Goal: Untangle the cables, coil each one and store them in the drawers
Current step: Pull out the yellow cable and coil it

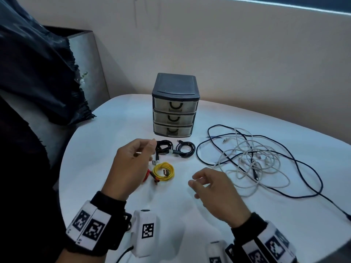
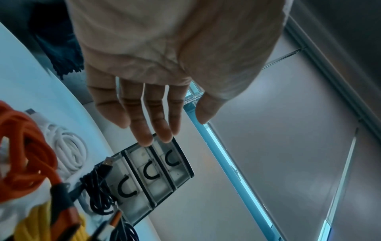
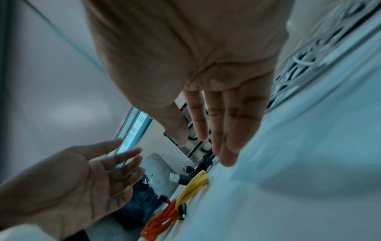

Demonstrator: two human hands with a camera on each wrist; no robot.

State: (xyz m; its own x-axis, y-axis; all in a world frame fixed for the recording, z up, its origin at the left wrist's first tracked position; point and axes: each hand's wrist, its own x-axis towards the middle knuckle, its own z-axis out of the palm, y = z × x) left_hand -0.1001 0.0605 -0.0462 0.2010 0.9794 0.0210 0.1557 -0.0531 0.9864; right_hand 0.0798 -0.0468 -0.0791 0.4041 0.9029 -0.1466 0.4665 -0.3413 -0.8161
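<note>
Nearest, lower centre: our left hand (image 1: 131, 168) and right hand (image 1: 214, 188), fingers loosely spread, holding nothing. Mid-frame: coiled yellow cable (image 1: 163, 171), orange cable (image 3: 160, 218), two black coils (image 1: 175, 149). Right: tangled white and dark cables (image 1: 252, 162), loose on the table (image 1: 190, 215). Farthest, centre: drawer unit (image 1: 175, 105), all three drawers closed.

A dark three-drawer unit (image 1: 175, 105) stands upright with all drawers closed; before it lie two black coils (image 1: 164, 148) (image 1: 186, 149), a yellow coil (image 1: 163, 171) and an orange coil (image 2: 24, 146); right, white cables (image 1: 252, 160) stay tangled with a dark-blue cable (image 1: 296, 162).
</note>
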